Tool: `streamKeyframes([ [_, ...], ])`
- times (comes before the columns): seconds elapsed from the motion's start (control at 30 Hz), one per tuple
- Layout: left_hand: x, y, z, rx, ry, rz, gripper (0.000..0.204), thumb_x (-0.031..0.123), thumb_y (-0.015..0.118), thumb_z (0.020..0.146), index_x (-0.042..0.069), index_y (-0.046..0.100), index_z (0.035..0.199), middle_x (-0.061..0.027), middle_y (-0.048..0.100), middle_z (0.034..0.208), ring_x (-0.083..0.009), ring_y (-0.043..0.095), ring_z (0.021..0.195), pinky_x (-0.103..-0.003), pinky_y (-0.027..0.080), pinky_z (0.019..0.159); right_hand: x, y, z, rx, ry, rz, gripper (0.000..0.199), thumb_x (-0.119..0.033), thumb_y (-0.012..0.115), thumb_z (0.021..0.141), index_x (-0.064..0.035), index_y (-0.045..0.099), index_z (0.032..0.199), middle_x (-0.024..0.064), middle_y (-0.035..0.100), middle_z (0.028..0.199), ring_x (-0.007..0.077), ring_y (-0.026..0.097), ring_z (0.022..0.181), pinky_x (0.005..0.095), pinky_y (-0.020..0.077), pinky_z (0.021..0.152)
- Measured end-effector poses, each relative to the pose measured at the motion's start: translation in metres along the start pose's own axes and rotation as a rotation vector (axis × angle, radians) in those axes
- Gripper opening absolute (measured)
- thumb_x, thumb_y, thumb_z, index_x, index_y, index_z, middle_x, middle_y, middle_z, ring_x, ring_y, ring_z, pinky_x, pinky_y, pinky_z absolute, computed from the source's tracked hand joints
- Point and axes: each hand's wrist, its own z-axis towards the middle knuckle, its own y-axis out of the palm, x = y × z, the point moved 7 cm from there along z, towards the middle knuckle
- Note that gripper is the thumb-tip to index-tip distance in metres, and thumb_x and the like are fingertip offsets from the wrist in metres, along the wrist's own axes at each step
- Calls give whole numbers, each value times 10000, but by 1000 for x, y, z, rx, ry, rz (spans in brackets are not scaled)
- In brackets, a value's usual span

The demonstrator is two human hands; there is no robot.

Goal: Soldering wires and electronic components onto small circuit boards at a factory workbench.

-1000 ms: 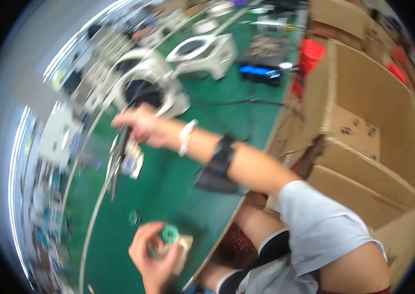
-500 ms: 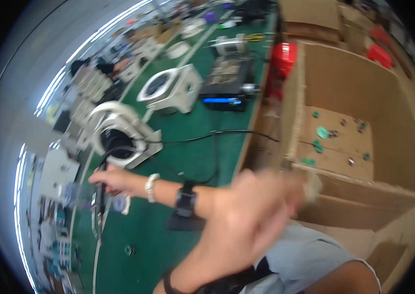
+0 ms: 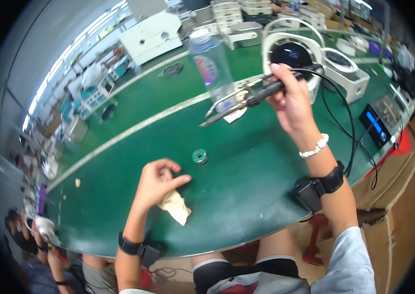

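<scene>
My right hand is closed around the dark handle of a soldering iron, held above the table at the upper middle. Two slim metal prongs of the iron point down to the left, and its black cable loops over my right wrist. Below the tips, a small round part with a green top and a dark centre hole rests on the green table. Left of that part is my left hand, thumb stretched and index finger curved. A cream cloth hangs from its curled lower fingers.
Behind the iron stands a clear bottle. A white housing with a black round centre is at the upper right. The black station with a blue display sits at the right edge. A cardboard box stands beside the table. Another person is at far left.
The view has swung left from the cardboard box to the table. My left hand has come back from beside the box to the table. The iron stays in my right hand.
</scene>
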Motion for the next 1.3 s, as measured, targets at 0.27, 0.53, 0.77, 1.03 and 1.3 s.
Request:
streamKeyframes([
  [0.27,11,20,17,198,106,72,354,266,761,587,9,637,796,-26,449,455,-107,433,408,-261,325,411,25,4,-7,-39,15,-264,244,-131,554,811,-98,412,614,-32,409,537,30,348,416,186,275,390],
  [0.53,8,25,15,213,151,91,351,273,729,615,101,645,910,-6,414,458,-98,407,425,-262,309,430,28,9,-8,-88,0,-388,213,-143,540,822,-99,433,642,-19,429,540,35,344,433,189,263,401],
  [0.77,2,27,21,49,208,39,365,111,631,712,153,601,1073,35,281,455,-65,261,438,-235,233,446,44,1,-3,-122,58,-448,217,-155,539,826,-94,436,646,-16,429,550,34,339,433,183,247,394],
  [1.03,-13,28,23,-18,212,-182,352,-2,568,701,57,557,1048,72,282,510,-8,269,478,-176,245,469,58,1,-7,-124,75,-450,215,-153,546,822,-96,428,652,-13,425,548,40,340,431,189,248,400],
  [1.3,-25,5,25,338,251,-296,129,-14,446,725,-4,533,819,86,283,535,7,271,484,-172,215,447,62,5,-13,-138,58,-458,222,-152,544,828,-100,408,660,-2,436,555,48,339,438,195,250,409],
])
